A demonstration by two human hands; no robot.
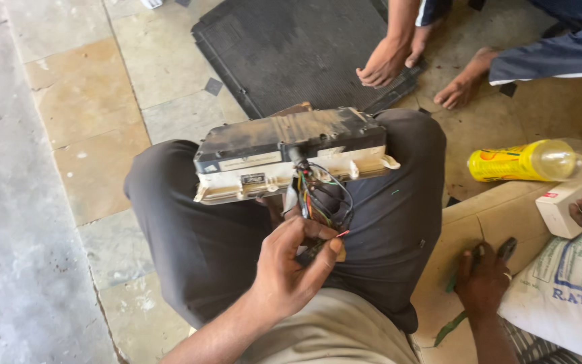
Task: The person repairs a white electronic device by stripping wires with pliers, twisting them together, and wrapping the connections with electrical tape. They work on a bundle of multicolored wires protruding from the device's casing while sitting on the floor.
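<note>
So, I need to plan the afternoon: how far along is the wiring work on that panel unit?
Done: the dirty panel unit lies on the person's lap, its coloured wires hanging free. In hand: the left hand pinches the wire ends; the right hand lies over a green-handled tool on the cardboard. Left: the loose ends show unjoined; how many, I cannot tell.

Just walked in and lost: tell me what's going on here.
A seated person balances a dusty cream-and-black plastic instrument unit on the knees. The left hand pinches the bundle of coloured wires hanging from it. The right hand rests on a beige stone step over a dark tool. Beside it lies a yellow plastic bottle; another person's hands touch a black finned panel.
</note>
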